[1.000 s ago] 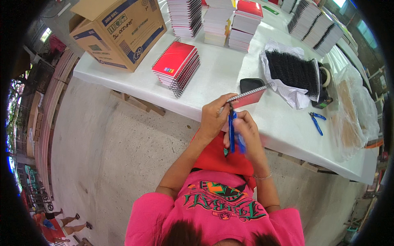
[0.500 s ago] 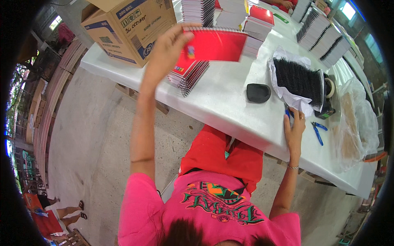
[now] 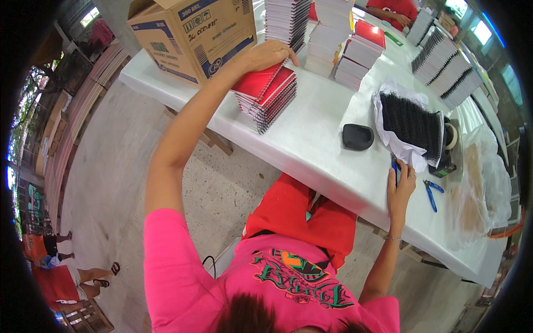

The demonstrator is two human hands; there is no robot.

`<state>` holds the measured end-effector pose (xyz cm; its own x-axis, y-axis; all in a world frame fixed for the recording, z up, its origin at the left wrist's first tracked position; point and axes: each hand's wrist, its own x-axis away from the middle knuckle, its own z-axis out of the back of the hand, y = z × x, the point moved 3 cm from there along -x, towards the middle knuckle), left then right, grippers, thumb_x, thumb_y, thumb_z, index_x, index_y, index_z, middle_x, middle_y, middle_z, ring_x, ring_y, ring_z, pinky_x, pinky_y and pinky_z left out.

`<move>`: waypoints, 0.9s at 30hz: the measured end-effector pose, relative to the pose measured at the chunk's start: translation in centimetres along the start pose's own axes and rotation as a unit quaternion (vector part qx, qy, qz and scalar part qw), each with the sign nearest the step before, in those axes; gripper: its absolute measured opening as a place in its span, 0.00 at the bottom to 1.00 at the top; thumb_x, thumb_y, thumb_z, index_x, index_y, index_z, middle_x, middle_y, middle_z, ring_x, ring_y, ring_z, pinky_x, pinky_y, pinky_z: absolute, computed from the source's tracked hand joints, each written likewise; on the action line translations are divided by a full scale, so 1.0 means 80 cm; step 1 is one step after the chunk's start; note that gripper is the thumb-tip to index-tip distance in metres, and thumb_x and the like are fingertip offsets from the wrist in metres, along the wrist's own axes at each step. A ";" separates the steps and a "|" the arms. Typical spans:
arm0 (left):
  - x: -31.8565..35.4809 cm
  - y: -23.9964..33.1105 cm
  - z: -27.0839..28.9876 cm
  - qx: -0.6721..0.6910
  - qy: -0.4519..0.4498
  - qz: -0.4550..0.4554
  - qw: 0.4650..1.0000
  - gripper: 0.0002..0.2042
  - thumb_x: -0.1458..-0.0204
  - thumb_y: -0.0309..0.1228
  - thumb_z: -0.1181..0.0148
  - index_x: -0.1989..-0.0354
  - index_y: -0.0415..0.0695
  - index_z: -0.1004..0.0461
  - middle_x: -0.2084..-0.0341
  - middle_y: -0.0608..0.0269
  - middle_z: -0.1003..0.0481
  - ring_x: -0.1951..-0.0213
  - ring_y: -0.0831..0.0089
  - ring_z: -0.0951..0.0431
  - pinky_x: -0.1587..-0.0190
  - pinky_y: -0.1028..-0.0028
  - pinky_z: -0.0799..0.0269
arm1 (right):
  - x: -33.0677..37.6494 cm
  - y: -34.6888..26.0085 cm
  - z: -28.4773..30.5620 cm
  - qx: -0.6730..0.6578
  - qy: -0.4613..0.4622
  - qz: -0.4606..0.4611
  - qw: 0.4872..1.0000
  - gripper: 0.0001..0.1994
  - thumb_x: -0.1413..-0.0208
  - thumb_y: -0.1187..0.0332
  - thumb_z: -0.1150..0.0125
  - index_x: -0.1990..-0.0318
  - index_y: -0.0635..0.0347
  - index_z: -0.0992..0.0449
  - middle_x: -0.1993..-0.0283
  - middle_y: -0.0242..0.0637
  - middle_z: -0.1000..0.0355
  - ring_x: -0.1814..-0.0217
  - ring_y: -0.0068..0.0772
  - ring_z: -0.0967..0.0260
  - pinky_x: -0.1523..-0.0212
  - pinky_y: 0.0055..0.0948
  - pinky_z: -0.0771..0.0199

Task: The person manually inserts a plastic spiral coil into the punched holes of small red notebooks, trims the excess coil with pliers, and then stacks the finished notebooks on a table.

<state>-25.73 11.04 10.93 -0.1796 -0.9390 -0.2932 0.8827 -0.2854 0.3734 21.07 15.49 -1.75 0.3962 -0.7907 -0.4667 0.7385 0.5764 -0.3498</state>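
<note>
My left hand (image 3: 269, 54) is closed on the spiral edge of a red spiral notebook (image 3: 258, 83). That notebook rests slightly askew on top of a stack of spiral notebooks (image 3: 272, 105) near the table's front edge. Part of its far edge is hidden by my fingers. On the right, my right hand (image 3: 402, 180) lies on the table, its fingers curled round blue-handled pliers (image 3: 395, 165), mostly covered by the hand. Beside it, black spiral binding coils (image 3: 411, 122) lie on white paper. A second pair of blue-handled pliers (image 3: 431, 195) sits to the right.
A cardboard box (image 3: 191, 39) stands at the table's left end. Taller stacks of bound notebooks (image 3: 286, 25) and unbound pads (image 3: 355, 58) rise behind. A black rounded object (image 3: 357, 137) lies mid-table. Clear plastic bag (image 3: 483, 183) covers the right end. A co-worker (image 3: 393, 12) sits opposite.
My left hand has lowered the red notebook from the air onto the stack at the left. My right hand stays by the coils with the pliers.
</note>
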 end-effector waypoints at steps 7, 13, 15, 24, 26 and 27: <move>-0.008 -0.008 -0.038 -0.044 -0.040 -0.031 0.998 0.21 0.46 0.31 0.63 0.61 0.42 0.18 0.57 0.49 0.24 0.51 0.57 0.28 0.44 0.66 0.37 | 0.002 -0.002 0.000 0.008 -0.006 -0.003 1.000 0.17 0.39 0.65 0.45 0.43 0.57 0.30 0.43 0.52 0.36 0.41 0.53 0.39 0.39 0.48 0.44; -0.012 -0.010 -0.056 0.005 -0.010 -0.010 1.000 0.20 0.46 0.30 0.61 0.68 0.45 0.16 0.65 0.49 0.31 0.55 0.51 0.30 0.44 0.62 0.37 | 0.001 -0.004 0.004 -0.007 0.005 -0.004 1.000 0.16 0.39 0.66 0.44 0.44 0.57 0.29 0.44 0.52 0.35 0.42 0.53 0.39 0.41 0.47 0.43; -0.014 -0.009 -0.058 -0.010 -0.007 -0.015 1.000 0.20 0.46 0.31 0.62 0.68 0.46 0.16 0.64 0.50 0.31 0.55 0.52 0.30 0.45 0.61 0.37 | 0.001 -0.006 0.007 -0.017 0.026 0.004 1.000 0.16 0.40 0.67 0.42 0.46 0.57 0.28 0.45 0.52 0.35 0.43 0.53 0.38 0.42 0.46 0.41; -0.006 -0.014 -0.067 -0.045 0.008 0.015 0.999 0.20 0.45 0.32 0.62 0.66 0.47 0.16 0.65 0.58 0.33 0.54 0.60 0.33 0.44 0.62 0.44 | -0.132 -0.079 0.044 -0.098 0.152 0.158 0.971 0.06 0.43 0.71 0.39 0.61 0.62 0.21 0.61 0.41 0.27 0.58 0.43 0.30 0.55 0.36 0.33; -0.001 -0.015 -0.067 -0.044 0.010 0.023 0.999 0.21 0.44 0.33 0.62 0.66 0.47 0.16 0.65 0.57 0.33 0.54 0.60 0.33 0.45 0.62 0.43 | -0.186 -0.098 0.032 -0.170 0.094 0.126 0.973 0.07 0.42 0.70 0.41 0.60 0.62 0.21 0.62 0.41 0.27 0.58 0.40 0.30 0.55 0.32 0.32; -0.004 -0.013 -0.068 -0.042 0.013 0.023 0.999 0.21 0.45 0.33 0.62 0.66 0.47 0.16 0.65 0.57 0.32 0.54 0.60 0.33 0.45 0.62 0.43 | -0.213 -0.104 0.026 -0.194 0.099 0.139 0.966 0.08 0.41 0.68 0.41 0.59 0.62 0.21 0.63 0.41 0.27 0.60 0.37 0.30 0.57 0.31 0.31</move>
<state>-24.22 12.64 5.87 -0.1274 -0.9454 -0.3001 0.9231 -0.2237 0.3129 9.34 23.75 10.81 0.4101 -0.5615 -0.7187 0.3433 0.8251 -0.4488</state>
